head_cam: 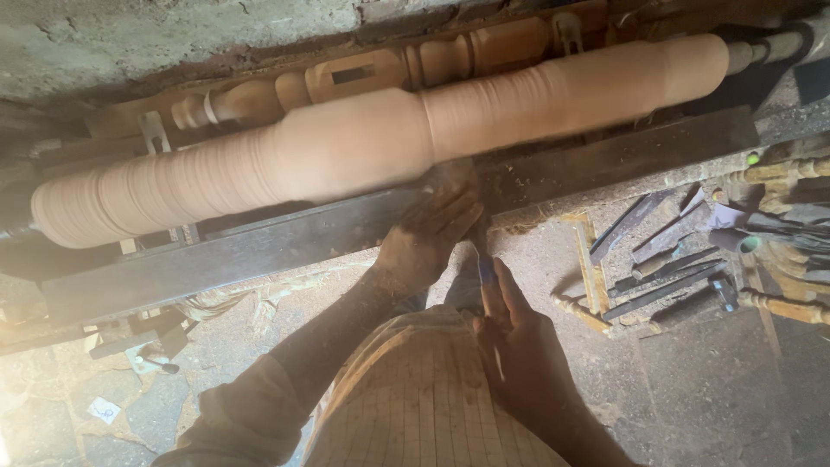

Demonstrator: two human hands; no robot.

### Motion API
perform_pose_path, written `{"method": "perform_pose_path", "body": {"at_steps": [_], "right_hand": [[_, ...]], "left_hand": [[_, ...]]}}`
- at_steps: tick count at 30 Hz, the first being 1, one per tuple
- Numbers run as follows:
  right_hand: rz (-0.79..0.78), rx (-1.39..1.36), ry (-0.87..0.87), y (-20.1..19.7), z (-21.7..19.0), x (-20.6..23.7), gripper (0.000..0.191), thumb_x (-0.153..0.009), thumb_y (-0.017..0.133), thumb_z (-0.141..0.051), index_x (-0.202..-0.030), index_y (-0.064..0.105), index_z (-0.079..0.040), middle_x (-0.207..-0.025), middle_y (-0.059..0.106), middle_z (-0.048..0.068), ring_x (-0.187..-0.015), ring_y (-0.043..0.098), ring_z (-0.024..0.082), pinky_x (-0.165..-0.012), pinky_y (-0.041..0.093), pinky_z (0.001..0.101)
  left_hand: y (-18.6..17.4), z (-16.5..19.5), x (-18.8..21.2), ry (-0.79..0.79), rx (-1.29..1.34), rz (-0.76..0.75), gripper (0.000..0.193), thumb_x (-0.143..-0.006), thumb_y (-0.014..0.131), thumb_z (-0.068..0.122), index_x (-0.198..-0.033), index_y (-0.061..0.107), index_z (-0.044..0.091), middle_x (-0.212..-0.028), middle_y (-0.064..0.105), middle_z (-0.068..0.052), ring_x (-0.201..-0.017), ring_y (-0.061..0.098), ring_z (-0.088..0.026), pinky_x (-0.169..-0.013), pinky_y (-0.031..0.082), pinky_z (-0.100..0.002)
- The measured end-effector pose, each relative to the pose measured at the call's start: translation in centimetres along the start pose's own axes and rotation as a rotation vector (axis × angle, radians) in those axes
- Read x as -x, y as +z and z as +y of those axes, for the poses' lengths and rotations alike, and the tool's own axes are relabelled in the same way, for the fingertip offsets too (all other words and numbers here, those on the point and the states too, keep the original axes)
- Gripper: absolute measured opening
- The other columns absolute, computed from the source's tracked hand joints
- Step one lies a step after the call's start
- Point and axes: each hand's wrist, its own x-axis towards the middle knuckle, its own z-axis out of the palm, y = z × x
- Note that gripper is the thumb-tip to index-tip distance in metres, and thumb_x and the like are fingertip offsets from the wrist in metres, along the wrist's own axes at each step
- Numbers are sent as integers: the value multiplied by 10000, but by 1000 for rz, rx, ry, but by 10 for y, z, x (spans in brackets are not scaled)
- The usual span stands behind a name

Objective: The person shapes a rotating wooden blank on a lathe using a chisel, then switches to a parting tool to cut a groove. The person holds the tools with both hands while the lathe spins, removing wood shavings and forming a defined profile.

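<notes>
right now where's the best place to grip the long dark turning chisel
Probably two-handed, as held now: the left hand from above pins the long dark turning chisel on the dark steel rest bar, and the right hand wraps its rear handle end.

Pale, smooth-turned wooden spindle (346, 147); dark, matt, dusty metal tool rest (259, 251).

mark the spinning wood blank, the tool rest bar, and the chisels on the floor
wood blank (346, 147), head view, on the thick middle section.
tool rest bar (259, 251), head view, on its bare front face.
chisels (657, 277), head view, on a blade in the pile.
</notes>
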Motion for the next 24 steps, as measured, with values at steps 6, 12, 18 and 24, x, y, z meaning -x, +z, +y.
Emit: {"method": "perform_pose_path", "body": {"at_steps": [6,12,18,24], "right_hand": [[0,98,36,6,5,1,780,-915,522,-192,-1631,236,-76,-1165,794,209,-615,683,198,-645,560,377],[56,14,-196,10,6,0,753,-896,531,-176,-1564,236,6,-1435,605,179,-830,768,203,-747,581,375],[61,113,35,7,7,1,778,-872,547,-205,-1587,282,-56,-1436,628,128,-776,766,318,-710,590,427],[104,124,-12,-7,30,-12,752,-874,584,-227,-1573,349,-76,-1148,764,230,-952,781,314,-817,597,394]], "left_hand": [[-1,-3,4,23,-17,16,451,-903,685,57,-1352,673,93,-1415,658,-76,-1380,581,-245,-1158,506,-401],[-6,-1,3,-16,28,45,390,-936,682,53,-1321,690,116,-1386,675,-58,-1362,599,-238,-1125,521,-408],[-4,-1,-2,19,77,29,430,-905,700,85,-1333,669,62,-1409,652,-96,-1365,591,-269,-1166,512,-442],[4,6,-12,9,76,11,469,-889,740,103,-1352,667,74,-1416,651,-88,-1365,585,-273,-1148,503,-431]]}}
